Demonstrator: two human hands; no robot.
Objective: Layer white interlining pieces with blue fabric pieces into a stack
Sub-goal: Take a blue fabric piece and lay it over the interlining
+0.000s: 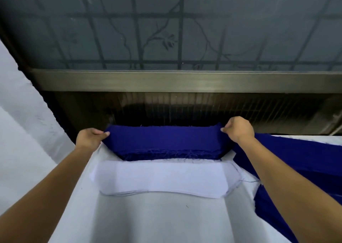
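Soft, light and likely to sag, the blue fabric (pixel 164 143) lies on the counter (pixel 166 220) just behind the white interlining stack (pixel 162 178), its ends pinched by the left grip (pixel 92 139) and the right grip (pixel 238 130).

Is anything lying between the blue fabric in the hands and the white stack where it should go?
Nothing visible. The left hand and right hand pinch the ends of the blue fabric right behind the white stack, whose top shows only white.
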